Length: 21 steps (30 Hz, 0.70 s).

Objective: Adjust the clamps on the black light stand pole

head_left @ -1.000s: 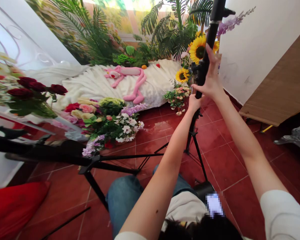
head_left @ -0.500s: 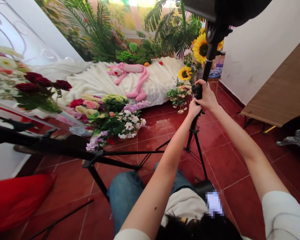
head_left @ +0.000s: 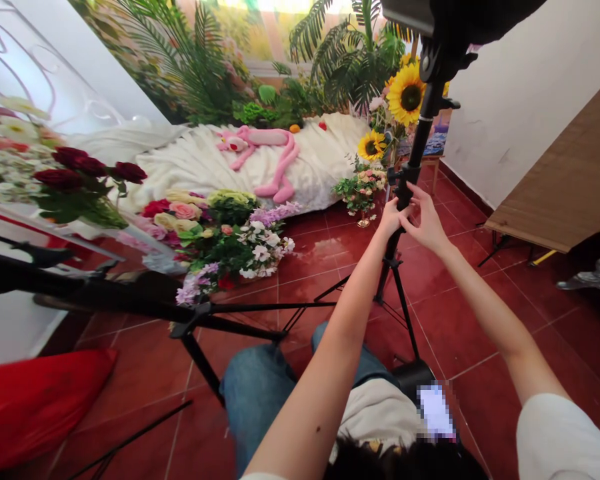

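Observation:
A black light stand (head_left: 420,143) rises in front of me with its tripod legs spread on the red tiles. My left hand (head_left: 391,217) is wrapped round its pole, just below a clamp collar (head_left: 403,177). Beside the pole on the right is my right hand (head_left: 427,223), its fingers apart and bent, with the thumb side close to the left hand. Whether its fingertips touch the pole I cannot tell. A large black lamp head (head_left: 480,27) tops the stand, partly cut off by the frame.
Artificial flowers (head_left: 230,233) and a second black stand (head_left: 130,293) are at left. A pink plush toy (head_left: 270,143) lies on white cloth (head_left: 325,157) at the back. Sunflowers (head_left: 406,97) stand behind the pole. A brown board (head_left: 555,173) leans at right; red fabric (head_left: 40,400) lies lower left.
My right hand has come off the pole's collar and moved slightly down and right, its fingers spreading. My left hand keeps its grip. The stand appears slightly farther right.

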Motion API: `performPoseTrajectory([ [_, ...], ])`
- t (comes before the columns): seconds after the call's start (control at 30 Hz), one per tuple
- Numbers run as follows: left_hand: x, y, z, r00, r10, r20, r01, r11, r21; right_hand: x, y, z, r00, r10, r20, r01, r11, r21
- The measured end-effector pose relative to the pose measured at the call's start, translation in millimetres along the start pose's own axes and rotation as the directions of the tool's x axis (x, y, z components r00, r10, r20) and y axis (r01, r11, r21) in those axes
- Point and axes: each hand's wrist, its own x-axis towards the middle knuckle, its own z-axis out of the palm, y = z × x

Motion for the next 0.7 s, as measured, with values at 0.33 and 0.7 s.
performPoseTrajectory([
  [0.33, -12, 15, -0.3, 0.998, 0.046, 0.043, -0.052, 0.991, 0.125, -37, -9, -9, 0.929, 0.370, 0.021, -0.366, 0.925, -0.099],
  [0.7, -8, 14, -6.5, 0.988, 0.052, 0.147, -0.069, 0.992, 0.108, -30, -3, 36, 0.724, 0.685, 0.084, -0.659, 0.650, 0.378],
])
